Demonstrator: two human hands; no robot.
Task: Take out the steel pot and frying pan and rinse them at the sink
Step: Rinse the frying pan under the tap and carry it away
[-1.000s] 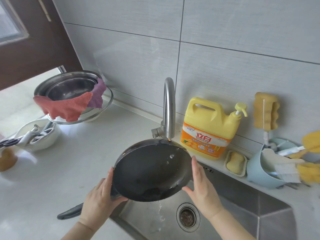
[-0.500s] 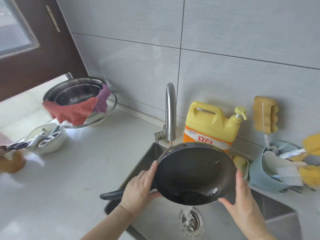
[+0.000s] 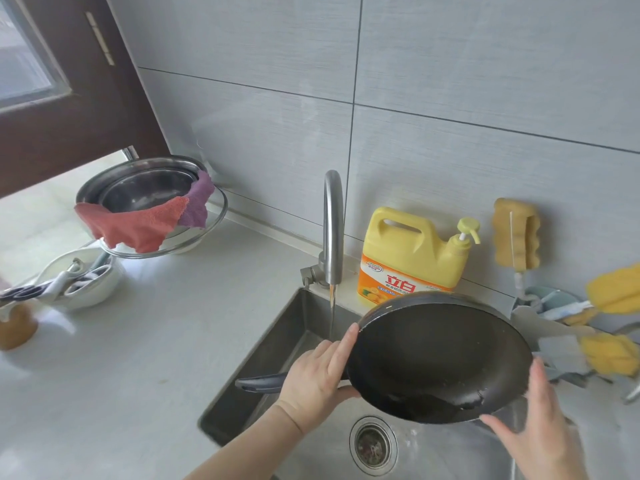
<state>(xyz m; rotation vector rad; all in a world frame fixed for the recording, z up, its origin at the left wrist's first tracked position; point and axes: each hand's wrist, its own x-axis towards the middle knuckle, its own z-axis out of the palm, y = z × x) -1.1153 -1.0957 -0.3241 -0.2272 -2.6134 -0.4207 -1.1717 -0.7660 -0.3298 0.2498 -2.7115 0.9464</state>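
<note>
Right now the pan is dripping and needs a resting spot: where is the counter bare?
Bare counter lies left of the sink, between the white bowl and the faucet. Right of the frying pan it is crowded with sponges and the blue holder.

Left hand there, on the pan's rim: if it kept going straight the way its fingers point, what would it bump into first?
The left hand points up and away, along the frying pan rim. Going straight on, it would probably meet the yellow detergent jug behind the sink, passing just right of the running water. Depth is hard to judge.
</note>
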